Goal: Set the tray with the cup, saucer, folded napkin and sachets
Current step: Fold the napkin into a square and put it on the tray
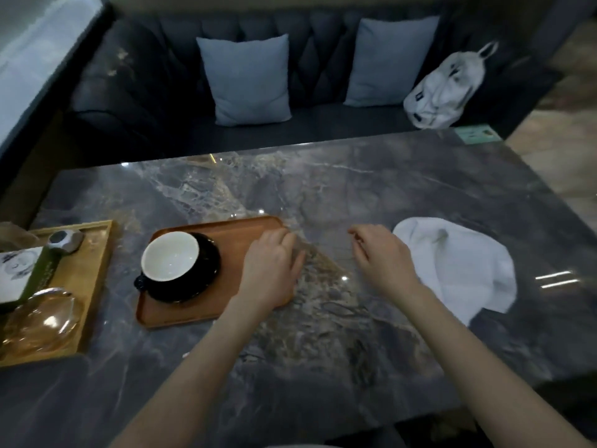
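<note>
A brown wooden tray (235, 231) lies on the marble table, left of centre. On its left half stands a black saucer (206, 273) with a black cup (170, 255), white inside. My left hand (273, 270) rests over the tray's right edge, fingers spread, holding nothing. My right hand (382, 258) hovers palm down over the bare table, fingers loosely curled and empty. A white napkin (458, 270) lies rumpled and unfolded just right of my right hand. I see no sachets.
A second, lighter wooden tray (93, 253) at the far left holds an amber glass dish (42, 318), a grey faceted object (64, 242) and a green-edged box (22, 270). Behind the table is a dark sofa with two blue cushions (248, 79) and a white backpack (445, 88).
</note>
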{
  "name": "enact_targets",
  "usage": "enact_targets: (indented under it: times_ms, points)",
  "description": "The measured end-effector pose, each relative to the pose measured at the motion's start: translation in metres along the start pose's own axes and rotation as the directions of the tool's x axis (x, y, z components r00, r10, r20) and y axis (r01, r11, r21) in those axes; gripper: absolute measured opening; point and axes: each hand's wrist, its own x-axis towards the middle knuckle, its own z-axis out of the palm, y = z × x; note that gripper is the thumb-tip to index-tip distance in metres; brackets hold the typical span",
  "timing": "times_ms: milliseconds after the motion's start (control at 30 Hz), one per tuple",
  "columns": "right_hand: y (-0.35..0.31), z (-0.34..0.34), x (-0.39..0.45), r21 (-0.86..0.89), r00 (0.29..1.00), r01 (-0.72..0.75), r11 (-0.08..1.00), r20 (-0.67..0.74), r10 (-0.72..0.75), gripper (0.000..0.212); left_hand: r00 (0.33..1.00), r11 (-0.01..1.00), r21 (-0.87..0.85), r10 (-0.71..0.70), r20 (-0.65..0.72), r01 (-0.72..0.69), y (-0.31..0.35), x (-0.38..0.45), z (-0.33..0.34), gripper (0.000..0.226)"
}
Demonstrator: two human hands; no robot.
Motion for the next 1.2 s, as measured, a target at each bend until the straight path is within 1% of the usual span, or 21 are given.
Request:
enact_targets:
  times_ms: [67,133,233,267,333,367,433,467,533,567,600,700,767,833,900,967,1000,1033,1133,1167,1200]
  points:
    - [0.031,-0.007,-0.016,-0.053,0.998,-0.065,0.997,-0.013,0.064,0.026,0.996,0.997,0.000,0.081,0.045,-0.081,0.022,0.007,0.019,0.041]
    - [0.055,-0.007,-0.030,-0.129,0.992,-0.117,0.985,0.019,0.121,0.036,0.987,0.991,-0.049,0.129,0.098,-0.125,0.039,0.010,0.039,0.045]
    - [0.093,-0.004,-0.050,-0.249,0.971,-0.206,0.946,0.070,0.230,0.057,0.965,0.987,-0.102,0.147,0.216,-0.128,0.071,0.016,0.066,0.055]
    - [0.104,-0.003,-0.054,-0.275,0.957,-0.235,0.932,0.100,0.271,0.063,0.965,0.986,-0.104,0.151,0.213,-0.131,0.082,0.016,0.075,0.056]
    - [0.119,0.001,-0.061,-0.324,0.922,-0.278,0.904,0.174,0.346,0.070,0.954,0.984,-0.141,0.140,0.264,-0.106,0.100,0.017,0.091,0.059]
    - [0.125,0.004,-0.064,-0.336,0.903,-0.300,0.893,0.203,0.379,0.069,0.941,0.981,-0.173,0.137,0.310,-0.087,0.107,0.016,0.098,0.063]
    - [0.136,0.010,-0.068,-0.320,0.882,-0.347,0.882,0.208,0.423,0.061,0.939,0.977,-0.203,0.132,0.319,-0.068,0.118,0.016,0.111,0.068]
    - [0.141,0.013,-0.070,-0.306,0.878,-0.360,0.882,0.208,0.430,0.053,0.931,0.979,-0.196,0.126,0.344,-0.060,0.122,0.017,0.117,0.066]
    - [0.150,0.015,-0.071,-0.280,0.877,-0.356,0.892,0.230,0.423,0.026,0.905,0.982,-0.185,0.101,0.413,-0.025,0.128,0.019,0.128,0.062]
    - [0.152,0.014,-0.070,-0.252,0.879,-0.352,0.901,0.243,0.411,0.018,0.899,0.983,-0.185,0.085,0.430,-0.004,0.130,0.021,0.130,0.062]
    - [0.155,0.014,-0.069,-0.213,0.886,-0.342,0.915,0.252,0.390,0.015,0.895,0.981,-0.191,0.066,0.441,0.022,0.132,0.022,0.131,0.062]
    - [0.151,0.003,-0.057,-0.025,0.920,-0.327,0.945,0.222,0.324,0.017,0.906,0.958,-0.269,0.020,0.423,0.104,0.135,0.027,0.121,0.060]
    - [0.141,-0.008,-0.044,0.134,0.945,-0.290,0.948,0.194,0.262,0.016,0.917,0.906,-0.381,-0.019,0.398,0.183,0.134,0.032,0.108,0.060]
    - [0.127,-0.022,-0.028,0.275,0.964,-0.249,0.929,0.167,0.209,0.014,0.917,0.799,-0.525,-0.081,0.391,0.294,0.132,0.038,0.096,0.058]
    - [0.112,-0.034,-0.012,0.379,0.974,-0.213,0.901,0.151,0.167,0.013,0.891,0.615,-0.656,-0.194,0.411,0.437,0.129,0.045,0.083,0.055]
    - [0.097,-0.043,0.001,0.454,0.980,-0.179,0.873,0.160,0.118,0.013,0.862,0.400,-0.768,-0.314,0.398,0.500,0.125,0.053,0.066,0.036]
    - [0.089,-0.046,0.008,0.496,0.983,-0.161,0.854,0.160,0.092,0.012,0.856,0.347,-0.798,-0.359,0.372,0.492,0.122,0.056,0.056,0.024]
    - [0.081,-0.048,0.013,0.541,0.985,-0.145,0.829,0.155,0.071,0.012,0.854,0.336,-0.814,-0.403,0.330,0.473,0.118,0.060,0.046,0.018]
    - [0.055,-0.053,0.028,0.642,0.994,-0.087,0.761,0.108,0.022,0.013,0.827,0.297,-0.851,-0.507,0.244,0.433,0.101,0.066,0.017,0.013]
    - [0.047,-0.054,0.032,0.676,0.995,-0.072,0.734,0.103,0.003,0.016,0.835,0.304,-0.855,-0.499,0.233,0.421,0.095,0.067,0.008,0.016]
    - [0.038,-0.055,0.036,0.710,0.993,-0.069,0.700,0.113,-0.016,0.019,0.860,0.340,-0.853,-0.462,0.216,0.397,0.089,0.066,-0.001,0.024]
